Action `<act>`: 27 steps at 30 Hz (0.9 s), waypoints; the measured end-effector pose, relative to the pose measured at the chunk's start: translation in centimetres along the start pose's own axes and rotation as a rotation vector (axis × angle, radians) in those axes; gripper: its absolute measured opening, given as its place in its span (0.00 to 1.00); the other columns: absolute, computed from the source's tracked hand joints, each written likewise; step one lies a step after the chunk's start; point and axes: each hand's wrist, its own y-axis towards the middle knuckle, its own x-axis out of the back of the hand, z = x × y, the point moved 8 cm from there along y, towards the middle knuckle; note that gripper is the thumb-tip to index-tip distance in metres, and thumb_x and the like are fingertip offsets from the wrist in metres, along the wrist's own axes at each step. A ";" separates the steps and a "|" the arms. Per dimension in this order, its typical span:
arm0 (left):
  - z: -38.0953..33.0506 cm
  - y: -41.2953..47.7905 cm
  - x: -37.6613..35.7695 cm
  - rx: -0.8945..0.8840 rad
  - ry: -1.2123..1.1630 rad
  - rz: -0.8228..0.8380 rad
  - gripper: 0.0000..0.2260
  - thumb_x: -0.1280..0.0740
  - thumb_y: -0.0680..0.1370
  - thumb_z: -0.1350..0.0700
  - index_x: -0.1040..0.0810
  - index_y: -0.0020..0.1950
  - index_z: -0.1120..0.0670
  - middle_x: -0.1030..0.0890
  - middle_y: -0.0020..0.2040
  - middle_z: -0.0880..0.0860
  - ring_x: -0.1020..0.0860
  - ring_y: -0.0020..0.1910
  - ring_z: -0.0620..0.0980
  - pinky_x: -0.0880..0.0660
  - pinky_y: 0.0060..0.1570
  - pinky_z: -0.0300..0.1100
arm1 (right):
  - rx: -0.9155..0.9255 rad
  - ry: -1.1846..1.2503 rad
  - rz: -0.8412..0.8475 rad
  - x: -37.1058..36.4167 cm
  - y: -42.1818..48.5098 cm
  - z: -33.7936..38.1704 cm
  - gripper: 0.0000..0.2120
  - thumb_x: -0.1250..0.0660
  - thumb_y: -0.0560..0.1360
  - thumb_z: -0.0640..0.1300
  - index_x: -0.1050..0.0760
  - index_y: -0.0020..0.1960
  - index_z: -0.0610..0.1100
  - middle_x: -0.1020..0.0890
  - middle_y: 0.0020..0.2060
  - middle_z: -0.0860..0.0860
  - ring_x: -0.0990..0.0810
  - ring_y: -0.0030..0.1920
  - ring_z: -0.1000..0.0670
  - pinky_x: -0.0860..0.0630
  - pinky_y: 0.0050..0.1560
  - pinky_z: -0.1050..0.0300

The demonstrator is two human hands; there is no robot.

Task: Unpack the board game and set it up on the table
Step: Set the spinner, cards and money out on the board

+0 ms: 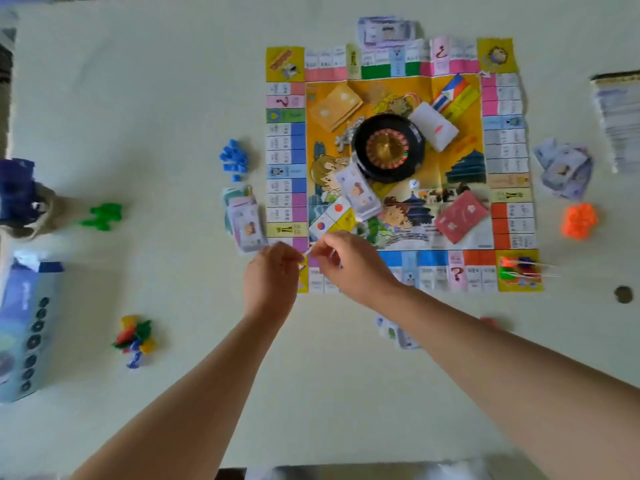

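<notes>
The paper game board (512,174) lies unfolded on the white table (156,98), with a black roulette wheel (388,147) at its centre. Card stacks lie on it: orange (335,105), white (434,129), red (460,216) and a flag-card stack (457,95). A wad of play money (358,194) lies beside the wheel. My left hand (272,278) and right hand (349,265) meet over the board's near left corner. Together they pinch a small thin pale piece (308,252), too blurred to name.
Blue pieces (233,159), green pieces (102,216), orange pieces (579,221) and mixed coloured pieces (136,337) lie around the board. Money piles sit at left (244,220), top (386,31), right (562,171) and near my right arm (398,332). The game box (26,334) lies far left.
</notes>
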 end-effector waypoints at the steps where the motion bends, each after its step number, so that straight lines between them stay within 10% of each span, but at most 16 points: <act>1: 2.9 0.2 2.2 0.011 0.000 -0.022 0.10 0.36 0.75 0.63 0.20 0.43 0.50 0.19 0.47 0.51 0.21 0.45 0.53 0.33 0.40 0.39 | 0.000 -0.017 0.036 -3.1 0.6 2.0 0.09 0.36 0.73 0.37 0.22 0.52 0.44 0.20 0.49 0.50 0.22 0.44 0.50 0.24 0.47 0.51; 10: 20.5 3.9 13.1 0.109 0.181 0.053 0.22 0.37 0.74 0.63 0.27 0.67 0.51 0.30 0.69 0.51 0.32 0.67 0.53 0.34 0.61 0.42 | 0.046 -0.350 0.302 -21.1 5.7 11.7 0.24 0.38 0.75 0.40 0.34 0.71 0.46 0.37 0.73 0.49 0.35 0.70 0.47 0.32 0.64 0.54; 20: 25.3 8.8 17.4 0.055 0.068 0.085 0.19 0.39 0.74 0.63 0.26 0.65 0.52 0.26 0.60 0.54 0.27 0.59 0.55 0.31 0.54 0.43 | -0.186 -0.575 0.239 -23.0 10.9 13.2 0.09 0.37 0.74 0.41 0.26 0.54 0.45 0.30 0.56 0.47 0.24 0.53 0.44 0.28 0.46 0.54; 27: 24.9 14.0 21.3 0.065 0.173 -0.174 0.30 0.36 0.72 0.63 0.40 0.73 0.61 0.37 0.67 0.60 0.36 0.66 0.59 0.37 0.65 0.43 | -0.025 -0.455 0.163 -24.6 17.2 18.5 0.23 0.36 0.73 0.40 0.36 0.68 0.45 0.31 0.60 0.44 0.24 0.51 0.41 0.27 0.46 0.52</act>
